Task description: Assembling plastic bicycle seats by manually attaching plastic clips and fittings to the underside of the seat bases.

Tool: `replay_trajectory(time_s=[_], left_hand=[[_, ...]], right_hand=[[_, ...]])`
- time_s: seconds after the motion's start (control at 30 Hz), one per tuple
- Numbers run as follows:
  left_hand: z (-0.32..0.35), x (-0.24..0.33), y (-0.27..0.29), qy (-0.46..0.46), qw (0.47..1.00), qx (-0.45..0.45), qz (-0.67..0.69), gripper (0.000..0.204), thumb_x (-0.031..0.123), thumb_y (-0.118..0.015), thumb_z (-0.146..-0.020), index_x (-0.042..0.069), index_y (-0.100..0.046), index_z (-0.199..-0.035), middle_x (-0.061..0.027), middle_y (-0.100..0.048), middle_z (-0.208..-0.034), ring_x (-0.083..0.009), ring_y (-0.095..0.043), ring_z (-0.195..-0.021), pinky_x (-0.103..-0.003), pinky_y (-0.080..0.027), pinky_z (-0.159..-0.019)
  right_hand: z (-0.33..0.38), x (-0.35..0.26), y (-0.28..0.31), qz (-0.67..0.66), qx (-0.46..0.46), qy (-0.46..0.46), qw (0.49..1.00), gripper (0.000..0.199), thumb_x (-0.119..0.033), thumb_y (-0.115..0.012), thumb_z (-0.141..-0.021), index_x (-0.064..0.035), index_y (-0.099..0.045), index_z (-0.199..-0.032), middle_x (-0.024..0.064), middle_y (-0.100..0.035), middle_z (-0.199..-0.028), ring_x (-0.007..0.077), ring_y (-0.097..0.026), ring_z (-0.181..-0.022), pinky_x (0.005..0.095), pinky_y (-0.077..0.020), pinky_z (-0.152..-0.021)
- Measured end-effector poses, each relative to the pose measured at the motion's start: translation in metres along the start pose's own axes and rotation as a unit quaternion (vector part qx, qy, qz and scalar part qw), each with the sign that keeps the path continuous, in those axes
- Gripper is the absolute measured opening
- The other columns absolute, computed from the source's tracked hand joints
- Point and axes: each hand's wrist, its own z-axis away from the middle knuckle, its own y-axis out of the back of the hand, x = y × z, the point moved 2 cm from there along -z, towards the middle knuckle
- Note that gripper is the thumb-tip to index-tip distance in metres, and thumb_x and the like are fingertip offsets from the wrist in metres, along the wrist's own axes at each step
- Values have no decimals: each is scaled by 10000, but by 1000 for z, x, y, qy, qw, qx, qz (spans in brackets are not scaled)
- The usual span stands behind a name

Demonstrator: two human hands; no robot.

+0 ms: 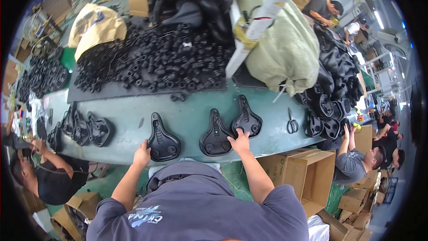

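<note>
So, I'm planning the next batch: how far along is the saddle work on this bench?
Three black plastic saddle bases lie upside down on the green bench. The left hand holds the left base; the right hand touches the middle and right ones. A big pile of black coil springs remains behind.

The three black moulded plastic saddle bases, upside down, look hard and faintly glossy: the left saddle base (162,141) under the left hand (142,155), the middle saddle base (216,137) and the right saddle base (246,121) near the right hand (240,142). The green workbench top (187,114) is smooth and matt, with a dull sheen. The heap of small black coil springs (156,60) looks like dark metal, slightly shiny. The pale green woven sack (285,44) is coarse and matt cloth. The brown cardboard box (303,174) is plain matt paperboard. The small scissors (292,122) have dark handles and metal blades.
</note>
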Motion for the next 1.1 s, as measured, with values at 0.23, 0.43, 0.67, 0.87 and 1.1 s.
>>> replay_trajectory(time_s=[0.23,0.43,0.67,0.87,1.1], left_hand=[[-25,-109,61,5,998,26,-60,480,112,-601,-1012,66,-502,-1480,-299,-642,-1318,-506,-658,-1141,-573,-545,-948],[-61,-138,88,-18,996,70,-48,429,103,-574,-1027,55,-527,-1451,-272,-621,-1350,-499,-670,-1123,-566,-555,-933],[-78,-117,103,-104,984,138,-45,418,127,-659,-988,33,-587,-1388,-275,-634,-1280,-487,-643,-1141,-531,-546,-962],[-129,29,105,-246,962,115,39,401,109,-692,-951,51,-627,-1342,-215,-635,-1313,-438,-634,-1189,-499,-544,-1007],[-221,149,29,-259,963,-32,-60,594,96,-705,-916,127,-515,-1478,-188,-558,-1442,-440,-606,-1265,-501,-538,-1046]], right_hand=[[62,-133,-99,-49,4,30,998,789,-359,-928,-769,-92,-611,-1440,296,-542,-1329,488,-643,-1147,473,-546,-1051],[74,-209,-137,-10,-41,23,999,772,-322,-911,-793,-103,-590,-1461,305,-511,-1371,488,-639,-1190,479,-549,-1062],[34,-195,-101,7,-32,97,995,460,-350,-761,-928,-68,-717,-1289,214,-707,-1240,418,-674,-1176,480,-556,-1029],[-49,-191,-48,-11,64,133,989,433,-259,-751,-908,-47,-701,-1283,208,-673,-1303,409,-649,-1205,477,-542,-1040],[-156,-153,-73,64,-74,66,993,536,-96,-714,-842,-106,-641,-1373,230,-584,-1410,438,-636,-1223,468,-541,-1045]])
